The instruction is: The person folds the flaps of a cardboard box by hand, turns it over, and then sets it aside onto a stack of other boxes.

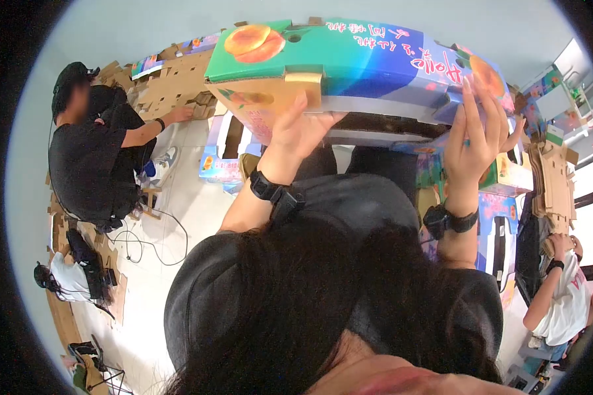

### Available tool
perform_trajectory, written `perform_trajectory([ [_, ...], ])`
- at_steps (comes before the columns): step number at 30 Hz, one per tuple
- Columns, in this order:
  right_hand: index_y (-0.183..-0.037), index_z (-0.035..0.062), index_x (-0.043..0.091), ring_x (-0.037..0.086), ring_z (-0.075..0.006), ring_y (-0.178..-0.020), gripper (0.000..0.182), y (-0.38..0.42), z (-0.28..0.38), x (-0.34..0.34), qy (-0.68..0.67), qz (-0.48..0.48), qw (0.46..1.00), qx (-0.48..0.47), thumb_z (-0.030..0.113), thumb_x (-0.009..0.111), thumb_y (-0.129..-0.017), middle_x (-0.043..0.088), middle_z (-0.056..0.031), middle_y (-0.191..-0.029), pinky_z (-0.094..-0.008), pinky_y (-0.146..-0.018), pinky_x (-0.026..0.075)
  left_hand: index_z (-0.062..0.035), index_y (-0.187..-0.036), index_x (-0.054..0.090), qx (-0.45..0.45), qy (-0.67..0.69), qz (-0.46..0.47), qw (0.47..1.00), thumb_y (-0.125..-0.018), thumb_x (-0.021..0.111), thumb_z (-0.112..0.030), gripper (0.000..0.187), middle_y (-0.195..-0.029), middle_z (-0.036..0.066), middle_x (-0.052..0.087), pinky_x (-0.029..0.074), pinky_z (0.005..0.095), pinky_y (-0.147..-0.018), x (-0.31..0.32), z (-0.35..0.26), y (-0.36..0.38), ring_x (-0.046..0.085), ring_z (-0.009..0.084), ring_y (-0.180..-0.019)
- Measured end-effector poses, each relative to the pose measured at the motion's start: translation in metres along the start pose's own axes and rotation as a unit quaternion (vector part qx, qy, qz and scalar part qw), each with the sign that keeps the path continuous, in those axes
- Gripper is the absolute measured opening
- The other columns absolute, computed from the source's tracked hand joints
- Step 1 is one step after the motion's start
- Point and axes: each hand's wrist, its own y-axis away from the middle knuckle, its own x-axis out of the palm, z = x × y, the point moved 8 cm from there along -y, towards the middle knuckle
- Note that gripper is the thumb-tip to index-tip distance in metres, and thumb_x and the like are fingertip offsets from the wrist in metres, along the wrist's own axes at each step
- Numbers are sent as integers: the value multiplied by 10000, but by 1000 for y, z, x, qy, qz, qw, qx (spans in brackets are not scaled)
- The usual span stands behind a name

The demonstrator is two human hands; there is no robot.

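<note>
A printed cardboard fruit box (pixel 369 69) with peach pictures, in green, blue and purple, is tilted in front of my chest. My left hand (pixel 300 131) grips its near edge at the left, thumb up against the side and the other fingers partly hidden. Against the right part of the box lies my right hand (pixel 474 141), its fingers stretched out and apart on the blue side flap. A dark slot shows along the box's near lower side. Both wrists wear black bands.
At left a person in black (pixel 92 151) reaches toward flattened cardboard (pixel 178 79). More printed boxes (pixel 221 155) stand on the floor, with others (pixel 497 224) at right. A black cable (pixel 178 227) crosses the floor. Another person (pixel 563 303) works by stacked cardboard (pixel 553 178).
</note>
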Motion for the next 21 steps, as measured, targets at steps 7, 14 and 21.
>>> perform_trajectory([
  [7, -1176, 210, 798, 581, -172, -1160, 275, 7, -4, 10, -19, -68, 997, 12, 250, 728, -913, 686, 23, -1214, -397, -1157, 163, -85, -1504, 409, 1, 16, -8, 1000, -961, 704, -326, 664, -1523, 123, 479, 308, 567, -1197, -6, -1, -3, 424, 347, -1428],
  [14, -1176, 213, 795, 586, -170, -1167, 269, 7, 2, 17, -12, -97, 995, 21, 265, 727, -922, 680, 24, -1225, -386, -1149, 167, -94, -1481, 445, 10, 7, -13, 1000, -949, 732, -341, 653, -1486, 95, 512, 351, 520, -1171, -5, -7, -3, 464, 300, -1388],
  [21, -1163, 117, 768, 616, -246, -1185, 309, 0, 2, -8, -216, -81, 972, 49, 28, 729, -870, 683, -80, -1242, -417, -1055, 410, -125, -1467, 458, 38, -85, -109, 990, -958, 708, -424, 641, -1453, 90, 529, 398, 506, -1135, -10, -11, -16, 495, 296, -1347],
])
